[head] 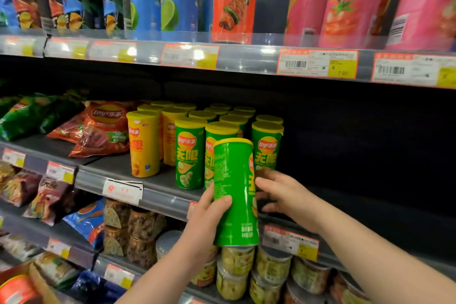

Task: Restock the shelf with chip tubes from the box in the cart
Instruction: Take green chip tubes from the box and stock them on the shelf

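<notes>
Short tubes [190, 153] — many green, fewer yellow

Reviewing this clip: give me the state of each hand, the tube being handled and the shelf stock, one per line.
Left hand: gripping the held green tube.
Held green tube: upright, lidded, off the shelf.
Right hand: open, fingers beside the tube.
Green tubes on shelf: upright, lidded.
Yellow tubes: upright, lidded.
Red chip bags: lying flat.
</notes>
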